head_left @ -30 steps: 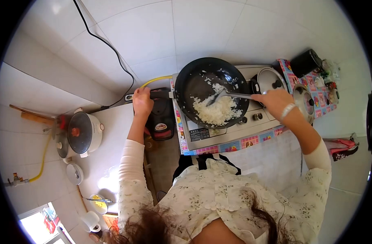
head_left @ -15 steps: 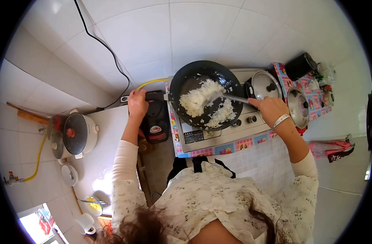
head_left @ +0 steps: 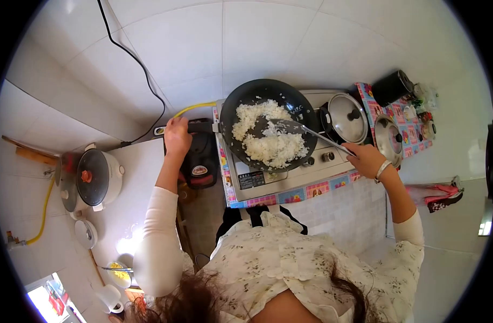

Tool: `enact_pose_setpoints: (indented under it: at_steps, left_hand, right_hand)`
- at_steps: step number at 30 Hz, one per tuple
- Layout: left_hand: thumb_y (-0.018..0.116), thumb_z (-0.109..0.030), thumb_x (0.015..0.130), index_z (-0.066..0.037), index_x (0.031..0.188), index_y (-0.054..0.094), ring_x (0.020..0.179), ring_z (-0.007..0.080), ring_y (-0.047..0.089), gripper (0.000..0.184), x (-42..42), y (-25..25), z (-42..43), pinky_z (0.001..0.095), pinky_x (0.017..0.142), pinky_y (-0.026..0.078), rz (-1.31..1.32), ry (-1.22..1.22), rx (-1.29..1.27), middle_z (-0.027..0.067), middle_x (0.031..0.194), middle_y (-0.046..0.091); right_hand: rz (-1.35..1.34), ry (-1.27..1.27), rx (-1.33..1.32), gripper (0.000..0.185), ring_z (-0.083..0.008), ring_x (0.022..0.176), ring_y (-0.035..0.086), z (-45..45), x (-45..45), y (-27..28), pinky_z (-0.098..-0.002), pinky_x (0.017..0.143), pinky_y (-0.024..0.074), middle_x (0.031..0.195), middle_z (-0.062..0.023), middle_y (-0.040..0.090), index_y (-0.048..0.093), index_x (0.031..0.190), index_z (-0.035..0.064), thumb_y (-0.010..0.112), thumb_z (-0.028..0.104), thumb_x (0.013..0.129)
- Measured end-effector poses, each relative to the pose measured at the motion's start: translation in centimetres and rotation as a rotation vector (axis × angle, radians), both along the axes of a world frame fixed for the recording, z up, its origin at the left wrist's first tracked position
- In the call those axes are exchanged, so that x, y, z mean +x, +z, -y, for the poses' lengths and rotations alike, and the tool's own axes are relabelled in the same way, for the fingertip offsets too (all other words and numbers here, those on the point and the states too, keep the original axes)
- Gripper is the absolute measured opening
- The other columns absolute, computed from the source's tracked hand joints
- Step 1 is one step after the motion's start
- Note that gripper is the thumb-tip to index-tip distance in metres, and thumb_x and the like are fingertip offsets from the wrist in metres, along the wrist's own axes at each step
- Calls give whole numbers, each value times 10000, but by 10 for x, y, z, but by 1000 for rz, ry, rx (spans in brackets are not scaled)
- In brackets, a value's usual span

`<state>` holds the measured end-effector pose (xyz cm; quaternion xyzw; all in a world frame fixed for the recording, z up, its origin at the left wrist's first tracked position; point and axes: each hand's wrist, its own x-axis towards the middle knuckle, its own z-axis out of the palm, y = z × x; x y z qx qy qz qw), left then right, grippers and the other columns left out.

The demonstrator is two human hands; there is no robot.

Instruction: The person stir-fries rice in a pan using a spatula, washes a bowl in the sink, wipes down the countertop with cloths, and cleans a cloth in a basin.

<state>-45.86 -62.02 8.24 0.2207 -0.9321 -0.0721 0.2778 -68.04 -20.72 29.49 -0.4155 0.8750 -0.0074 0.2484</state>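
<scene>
the rice (head_left: 276,151) sits in the pan (head_left: 257,90) in loose clumps, the spatula (head_left: 330,141) reaching in among them. your right hand (head_left: 366,159) is closed round the spatula's shaft, your left hand (head_left: 177,135) round the handle (head_left: 203,127). a hard flick could scatter grains onto the stove (head_left: 338,168); a slack left grip could let the pan swing. the rice looks soft and grainy, the pan dark, round and smooth, the spatula slim, probably metal.
</scene>
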Motion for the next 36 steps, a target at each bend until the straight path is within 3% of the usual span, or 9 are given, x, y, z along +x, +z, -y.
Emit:
enact_pose_setpoints:
  at_steps: [2,5,8,9,17,22,28,33,36]
  left_hand:
    - [541,68,572,-25,818,572,844,299,563,265,-1,-2,3,380,870,419,3,-8,-11,126,801,593]
    - [543,68,572,-28,800,566,824,305,560,248,0,-3,4,381,856,422,-5,-30,-4,126,776,582]
    - [566,60,545,-34,703,519,766,307,546,190,-1,2,4,376,814,432,-59,-49,-30,127,714,546]
    - [577,56,532,-37,658,497,740,307,540,177,0,1,3,373,797,436,-81,-52,-44,127,687,531]
    - [576,28,564,-38,672,523,759,292,552,137,3,-2,6,360,830,424,4,-68,4,131,702,551]
    - [588,4,573,-48,686,532,755,278,556,137,2,-3,9,346,804,424,42,-86,-27,123,710,560]
    - [556,35,551,-44,673,512,753,289,546,151,5,0,9,352,788,430,22,-95,22,128,691,542]
    - [574,24,571,-50,685,508,780,276,554,152,3,-3,10,347,853,412,33,-89,31,124,716,549]
    - [565,38,566,-40,687,504,785,290,556,157,3,-1,9,357,881,410,-6,-117,66,135,716,547]
  right_hand:
    - [217,-317,104,423,-299,572,631,14,17,30,-358,516,534,770,-200,626,444,1250,96,496,81,831]
    - [244,-383,43,408,-207,426,579,19,18,41,-307,419,501,624,-163,597,440,1264,93,440,81,856]
    - [18,-33,131,392,-212,441,596,39,2,50,-313,436,519,613,-161,606,464,1249,92,414,81,860]
    - [12,-140,347,417,-300,560,637,67,6,64,-368,519,547,795,-205,633,492,1232,93,440,43,822]
    - [-294,331,799,312,-297,561,640,156,-38,40,-366,520,533,741,-203,637,642,999,24,449,16,753]
    - [-324,84,979,200,-330,765,645,204,-30,21,-394,669,519,816,-184,653,670,849,16,528,56,713]
    - [-337,552,636,280,-327,762,635,201,-35,-13,-409,663,514,849,-192,646,634,991,54,515,51,737]
    - [-276,448,432,366,-339,888,610,161,15,41,-398,785,495,955,-185,632,627,1111,172,514,72,778]
    - [-347,274,515,309,-328,896,616,145,19,53,-399,784,497,972,-171,635,643,1065,120,533,90,778]
